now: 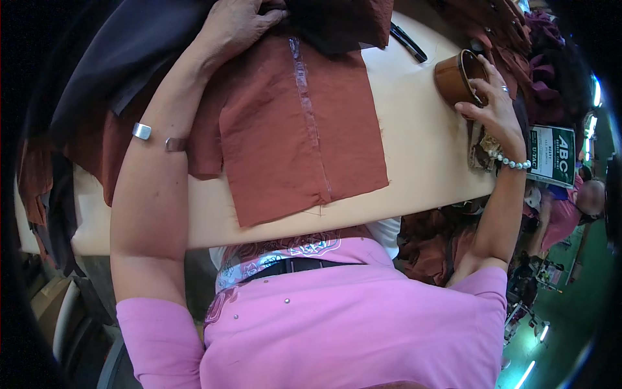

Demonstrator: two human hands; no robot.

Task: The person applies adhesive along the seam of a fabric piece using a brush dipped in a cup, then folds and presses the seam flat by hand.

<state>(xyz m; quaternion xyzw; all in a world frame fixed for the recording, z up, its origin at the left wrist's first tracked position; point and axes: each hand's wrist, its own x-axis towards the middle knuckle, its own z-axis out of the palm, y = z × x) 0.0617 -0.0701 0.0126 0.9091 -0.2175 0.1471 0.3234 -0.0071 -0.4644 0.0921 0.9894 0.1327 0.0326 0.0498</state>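
Reddish-brown fabric (272,131) with frayed edges lies flat on the cream tabletop (413,150). A glossy, wet-looking strip (303,92) runs down its middle. My left hand (243,24) rests on the fabric at the top of the view, its fingertips hidden by a dark fold. Whether those fingers pinch the cloth cannot be seen. To the right, my right hand (493,97) spans the mouth of a glossy brown bowl (449,80). Its thumb is at the near rim, and other fingers reach over or into the opening.
A black pen (408,43) lies beyond the bowl. Dark fabric (131,63) covers the table's left side. A green-and-white can (551,155) bearing writing stands by my right wrist, near more piled brown cloth (505,29). Another person (559,214) is in the right background.
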